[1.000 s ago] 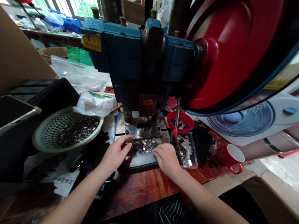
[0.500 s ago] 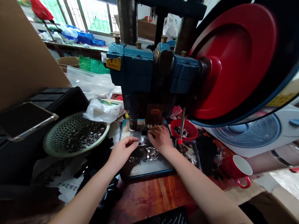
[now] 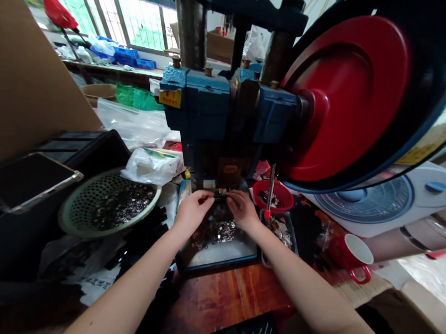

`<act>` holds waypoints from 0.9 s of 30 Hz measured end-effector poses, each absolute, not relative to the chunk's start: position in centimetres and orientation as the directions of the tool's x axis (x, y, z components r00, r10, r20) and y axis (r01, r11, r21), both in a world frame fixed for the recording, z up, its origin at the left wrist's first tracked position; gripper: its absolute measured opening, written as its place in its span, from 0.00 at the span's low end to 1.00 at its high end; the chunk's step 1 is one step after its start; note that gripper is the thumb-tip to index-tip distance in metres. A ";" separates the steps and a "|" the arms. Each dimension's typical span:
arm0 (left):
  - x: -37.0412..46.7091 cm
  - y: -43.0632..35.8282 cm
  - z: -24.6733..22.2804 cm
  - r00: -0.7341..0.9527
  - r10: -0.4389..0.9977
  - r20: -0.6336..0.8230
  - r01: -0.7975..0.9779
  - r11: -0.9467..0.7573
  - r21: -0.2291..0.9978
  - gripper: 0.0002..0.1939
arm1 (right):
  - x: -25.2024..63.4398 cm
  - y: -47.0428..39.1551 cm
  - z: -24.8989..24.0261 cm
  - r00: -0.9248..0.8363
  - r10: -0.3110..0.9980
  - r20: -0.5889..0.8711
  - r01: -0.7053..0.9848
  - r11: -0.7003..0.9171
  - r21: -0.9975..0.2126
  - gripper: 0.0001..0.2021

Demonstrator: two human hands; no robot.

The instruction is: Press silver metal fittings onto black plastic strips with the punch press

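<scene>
Under the ram of a blue press (image 3: 207, 104) both hands meet at the die. My left hand (image 3: 193, 211) is closed, thumb against fingertips, pinching the end of a small dark strip (image 3: 218, 198). From the other side my right hand (image 3: 243, 212) reaches in with curled fingers at the strip's right end; what lies between its fingertips is hidden. Just below the hands, a heap of small shiny metal pieces (image 3: 226, 231) lies on the press's metal bed (image 3: 218, 254). Darker small parts lie to its left.
Left stands a pale green basket (image 3: 69, 206) of small metal parts, beside a phone (image 3: 31, 179). On the right are a red bowl (image 3: 286, 200), a clear tray (image 3: 290, 235) of scraps and a red mug (image 3: 347, 253). A large red flywheel (image 3: 357, 104) overhangs that side.
My left hand has moved up and forward to the die, bringing the small dark strip from above the bed. My right hand has shifted slightly right and down, still at the die.
</scene>
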State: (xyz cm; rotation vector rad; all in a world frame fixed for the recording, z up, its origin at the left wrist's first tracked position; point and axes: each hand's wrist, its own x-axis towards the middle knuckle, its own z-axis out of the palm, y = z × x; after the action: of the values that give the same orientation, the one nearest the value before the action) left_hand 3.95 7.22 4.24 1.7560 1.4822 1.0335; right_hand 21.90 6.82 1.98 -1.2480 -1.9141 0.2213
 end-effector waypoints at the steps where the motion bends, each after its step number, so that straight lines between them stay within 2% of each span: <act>1: 4.2 7.5 4.2 0.078 0.979 0.189 0.528 -0.202 0.825 0.13 | 22.0 6.8 1.8 -0.154 0.824 0.546 0.677 0.490 -0.549 0.12; 11: 5.0 8.4 3.4 0.094 0.943 0.318 0.669 -0.297 0.682 0.12 | 22.3 5.8 2.4 -0.312 0.789 0.530 0.796 0.522 -0.308 0.12; 20: 4.7 9.8 2.2 0.152 0.948 0.280 0.685 -0.305 0.662 0.11 | 21.4 5.5 3.4 -0.341 0.797 0.498 0.869 0.470 -0.157 0.13; 23: 4.9 9.9 2.0 0.142 0.947 0.290 0.676 -0.306 0.670 0.12 | 21.1 5.4 3.6 -0.327 0.815 0.478 0.873 0.454 -0.177 0.12; 27: 4.8 9.7 1.9 0.093 0.946 0.311 0.663 -0.291 0.689 0.12 | 21.9 4.9 3.0 -0.230 0.840 0.491 0.830 0.433 -0.352 0.13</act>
State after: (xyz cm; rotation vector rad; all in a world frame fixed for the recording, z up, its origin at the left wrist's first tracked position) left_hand 4.83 9.71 1.89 2.0047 1.5828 1.0356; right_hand 21.88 4.90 3.05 -1.4001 -2.0629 0.0224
